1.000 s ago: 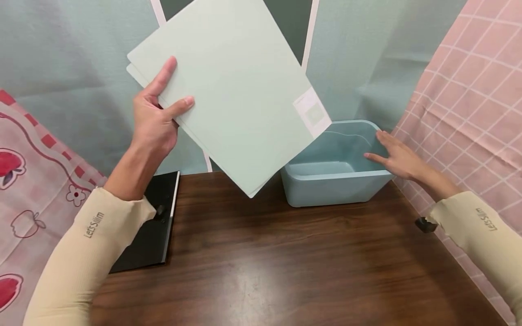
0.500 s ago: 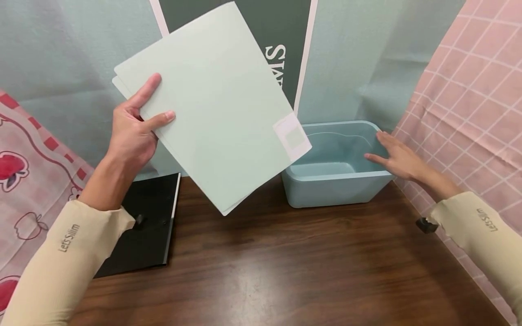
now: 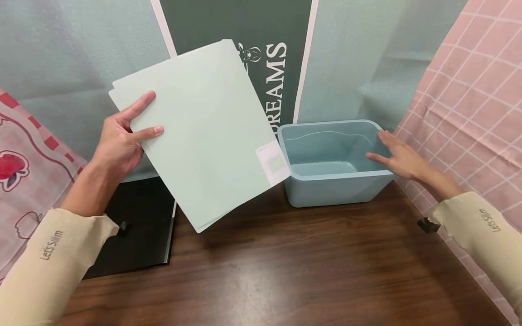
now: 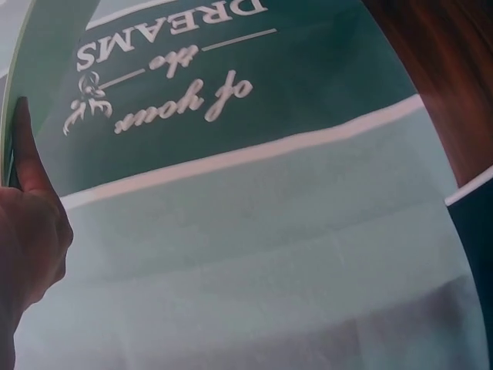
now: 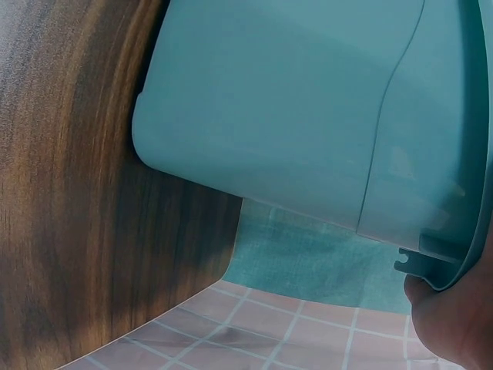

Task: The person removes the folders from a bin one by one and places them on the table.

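My left hand (image 3: 124, 142) grips a pale mint-green file folder (image 3: 204, 131) along its left edge, thumb on the front face. Tilted above the table, the folder shows a white label (image 3: 273, 163) at its lower right corner, close to or overlapping the bin's left rim in the head view. The left wrist view catches only part of this hand (image 4: 35, 231) and the folder's edge. A light blue plastic bin (image 3: 334, 190) stands on the table at the right. My right hand (image 3: 401, 156) holds its right rim, thumb on the inner side; in the right wrist view fingers reach under the rim.
A black folder or binder (image 3: 142, 231) lies on the brown wooden table (image 3: 285, 262) at the left, below my left forearm. A grey-green cloth with lettering (image 3: 275, 81) hangs behind. Pink checked cloth (image 3: 469, 113) borders the right side, fruit-patterned cloth (image 3: 24, 194) the left.
My left hand has brought the folder down and to the left, uncovering the bin's left part and the lettering behind. The right hand and the bin have stayed in place.
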`<state>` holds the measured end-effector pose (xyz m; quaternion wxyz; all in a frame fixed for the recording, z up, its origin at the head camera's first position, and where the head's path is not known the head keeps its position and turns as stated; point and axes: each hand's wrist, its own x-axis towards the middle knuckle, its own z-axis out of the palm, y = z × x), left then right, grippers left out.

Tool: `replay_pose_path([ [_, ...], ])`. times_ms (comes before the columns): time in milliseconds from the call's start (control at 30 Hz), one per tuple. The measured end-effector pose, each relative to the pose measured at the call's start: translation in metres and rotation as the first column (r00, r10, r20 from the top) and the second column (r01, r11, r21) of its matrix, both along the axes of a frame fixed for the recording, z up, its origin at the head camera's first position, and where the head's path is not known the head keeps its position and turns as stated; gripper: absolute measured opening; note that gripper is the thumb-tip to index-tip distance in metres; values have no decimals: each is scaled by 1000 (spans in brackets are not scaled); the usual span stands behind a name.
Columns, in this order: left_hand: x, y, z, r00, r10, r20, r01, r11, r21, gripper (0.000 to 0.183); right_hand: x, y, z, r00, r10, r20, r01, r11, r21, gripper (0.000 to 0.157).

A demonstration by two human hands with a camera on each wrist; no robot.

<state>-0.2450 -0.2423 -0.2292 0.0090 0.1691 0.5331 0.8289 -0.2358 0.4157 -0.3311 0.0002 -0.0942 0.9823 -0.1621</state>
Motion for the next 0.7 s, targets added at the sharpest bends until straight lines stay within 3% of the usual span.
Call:
replay_pose_path([
  [400, -10, -21, -29, 989, -134, 61, 141, 980, -139, 70, 3, 0, 0, 1000, -9, 11, 9, 1000, 7, 95],
  [700, -20, -19, -54, 983, -132, 125, 165, 938, -305, 71, 4, 1, 1, 1000, -12, 0, 12, 1000, 4, 94],
])
